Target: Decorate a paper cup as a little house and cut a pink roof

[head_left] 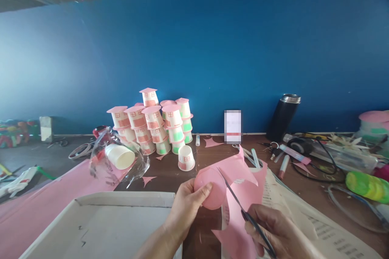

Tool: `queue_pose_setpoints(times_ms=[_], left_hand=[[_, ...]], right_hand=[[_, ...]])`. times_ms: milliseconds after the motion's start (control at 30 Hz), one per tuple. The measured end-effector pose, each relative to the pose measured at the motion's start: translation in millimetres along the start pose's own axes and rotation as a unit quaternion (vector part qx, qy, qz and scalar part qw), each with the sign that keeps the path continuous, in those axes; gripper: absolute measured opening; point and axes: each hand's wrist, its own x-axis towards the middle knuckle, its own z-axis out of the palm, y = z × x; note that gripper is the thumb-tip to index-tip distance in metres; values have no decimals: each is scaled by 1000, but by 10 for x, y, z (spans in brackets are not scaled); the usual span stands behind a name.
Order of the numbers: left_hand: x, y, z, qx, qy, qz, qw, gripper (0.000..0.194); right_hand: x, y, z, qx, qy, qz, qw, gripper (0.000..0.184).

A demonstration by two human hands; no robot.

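Between thumb and fingers, my left hand grips a round piece of pink paper above the table. My right hand is closed on the black handles of a pair of scissors. The scissors' blades point up and left, along the right edge of the circle. More pink paper spreads to the right of the blades and beneath them; whether it is still joined to the circle I cannot tell. Just beyond my left hand stands a paper cup with a window drawn in red.
Stacked decorated cups with pink paper tops stand by the blue partition. A white box lid lies front left, near cups in a plastic bag. Right are a black bottle, markers and printed sheets.
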Motion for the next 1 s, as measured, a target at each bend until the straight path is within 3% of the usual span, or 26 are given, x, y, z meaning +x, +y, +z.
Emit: queue_pose_setpoints(times_ms=[1000], left_hand=[[23,-20,-31,1,6,11,1000,45]], right_hand=[[21,62,-12,-2,1,12,1000,50]])
